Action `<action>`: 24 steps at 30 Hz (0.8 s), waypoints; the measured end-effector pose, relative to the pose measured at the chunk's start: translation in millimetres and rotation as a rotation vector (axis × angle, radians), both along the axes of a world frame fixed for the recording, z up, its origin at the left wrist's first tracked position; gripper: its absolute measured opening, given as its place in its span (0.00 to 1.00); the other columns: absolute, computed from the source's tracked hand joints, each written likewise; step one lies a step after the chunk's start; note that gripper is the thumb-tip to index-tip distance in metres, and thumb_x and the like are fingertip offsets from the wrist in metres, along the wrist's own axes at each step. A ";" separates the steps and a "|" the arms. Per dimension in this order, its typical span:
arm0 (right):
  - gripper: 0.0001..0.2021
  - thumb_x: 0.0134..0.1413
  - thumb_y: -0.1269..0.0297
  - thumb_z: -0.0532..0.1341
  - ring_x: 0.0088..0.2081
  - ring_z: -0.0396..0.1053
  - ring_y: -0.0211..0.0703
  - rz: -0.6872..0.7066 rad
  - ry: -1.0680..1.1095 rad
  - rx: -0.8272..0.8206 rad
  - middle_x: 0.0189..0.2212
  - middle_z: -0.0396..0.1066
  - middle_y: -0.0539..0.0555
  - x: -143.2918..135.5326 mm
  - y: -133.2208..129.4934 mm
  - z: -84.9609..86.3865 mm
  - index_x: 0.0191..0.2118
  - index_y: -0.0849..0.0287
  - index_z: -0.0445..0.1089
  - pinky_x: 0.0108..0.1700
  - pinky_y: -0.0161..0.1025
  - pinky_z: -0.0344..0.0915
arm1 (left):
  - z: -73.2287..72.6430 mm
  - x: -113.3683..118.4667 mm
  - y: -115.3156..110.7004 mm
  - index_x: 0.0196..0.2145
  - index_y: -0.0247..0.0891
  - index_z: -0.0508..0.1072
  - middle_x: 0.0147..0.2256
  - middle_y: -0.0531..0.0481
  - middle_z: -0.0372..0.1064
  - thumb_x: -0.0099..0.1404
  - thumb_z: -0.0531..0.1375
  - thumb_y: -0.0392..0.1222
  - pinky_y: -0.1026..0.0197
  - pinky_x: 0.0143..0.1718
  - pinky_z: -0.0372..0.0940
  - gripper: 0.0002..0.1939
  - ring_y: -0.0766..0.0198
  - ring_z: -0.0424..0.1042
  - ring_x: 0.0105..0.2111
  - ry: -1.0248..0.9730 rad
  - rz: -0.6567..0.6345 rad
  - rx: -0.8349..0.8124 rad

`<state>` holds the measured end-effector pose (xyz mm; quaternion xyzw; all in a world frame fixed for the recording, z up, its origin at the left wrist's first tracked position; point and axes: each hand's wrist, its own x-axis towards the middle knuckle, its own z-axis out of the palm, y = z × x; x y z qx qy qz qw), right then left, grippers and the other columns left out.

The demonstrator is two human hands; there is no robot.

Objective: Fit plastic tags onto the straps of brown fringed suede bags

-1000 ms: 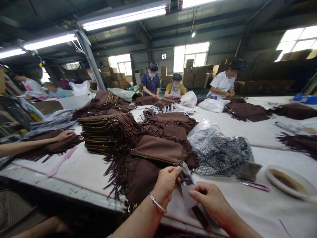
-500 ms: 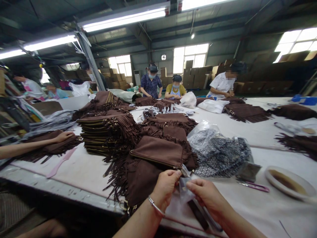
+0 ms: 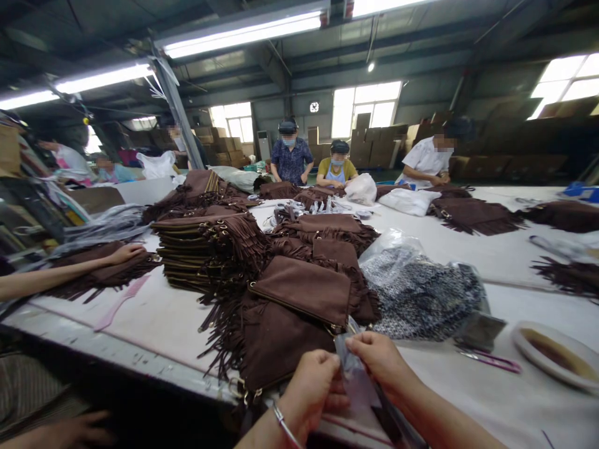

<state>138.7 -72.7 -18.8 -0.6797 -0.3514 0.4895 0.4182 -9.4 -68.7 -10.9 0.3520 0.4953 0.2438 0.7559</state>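
My right hand (image 3: 380, 360) pinches the upper part of a clear plastic sleeve (image 3: 354, 373). A dark strap (image 3: 390, 419) shows inside or under the sleeve's lower end; I cannot tell which. Thumb and forefinger of my left hand (image 3: 311, 383) are closed at the sleeve's left edge, with the other fingers curled below. A metal bangle is on that wrist. Just beyond my hands lies a brown zipped pouch (image 3: 302, 288) on top of a brown fringed bag (image 3: 276, 343). The sleeve's upper tip lies by the pouch's zip end.
A stack of brown fringed bags (image 3: 187, 255) stands to the left, near a pink comb (image 3: 122, 304). On the right are a plastic bag of speckled fabric (image 3: 421, 299), purple-handled snips (image 3: 493, 360) and a roll of tape (image 3: 556, 355). A co-worker's hand (image 3: 126, 252) rests on a bag.
My left hand has moved slightly down, away from the pouch's zip end, to the sleeve's edge. My right hand has shifted a little up the sleeve. The view has turned slightly left.
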 end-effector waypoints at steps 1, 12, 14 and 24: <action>0.16 0.38 0.50 0.63 0.14 0.50 0.30 0.001 0.005 0.015 0.11 0.56 0.43 -0.9 0.2 1.6 0.22 0.60 0.66 0.16 0.30 0.44 | -1.7 0.3 -1.4 0.33 0.36 0.66 0.28 0.46 0.73 0.58 0.57 0.45 0.62 0.25 0.64 0.10 0.63 0.71 0.22 0.020 0.018 0.011; 0.15 0.44 0.51 0.58 0.09 0.48 0.29 0.109 -0.034 -0.081 0.07 0.56 0.43 -0.1 -1.2 0.6 0.20 0.57 0.59 0.13 0.29 0.42 | -16.8 2.7 15.6 0.21 0.35 0.69 0.19 0.55 0.61 0.54 0.58 0.42 0.66 0.23 0.53 0.09 0.68 0.59 0.22 0.291 0.197 0.460; 0.14 0.44 0.53 0.58 0.09 0.49 0.29 0.115 -0.032 -0.092 0.07 0.57 0.43 -1.7 0.8 0.1 0.20 0.57 0.61 0.13 0.28 0.41 | -19.7 4.6 19.2 0.21 0.35 0.70 0.20 0.54 0.63 0.53 0.60 0.44 0.66 0.23 0.52 0.09 0.68 0.59 0.22 0.294 0.224 0.462; 0.15 0.50 0.53 0.54 0.10 0.51 0.30 0.240 -0.044 -0.020 0.10 0.62 0.46 -6.4 -0.9 3.5 0.23 0.59 0.64 0.14 0.29 0.44 | -24.7 16.5 21.7 0.24 0.32 0.71 0.20 0.49 0.66 0.51 0.61 0.64 0.64 0.21 0.54 0.27 0.65 0.64 0.20 0.038 0.153 0.274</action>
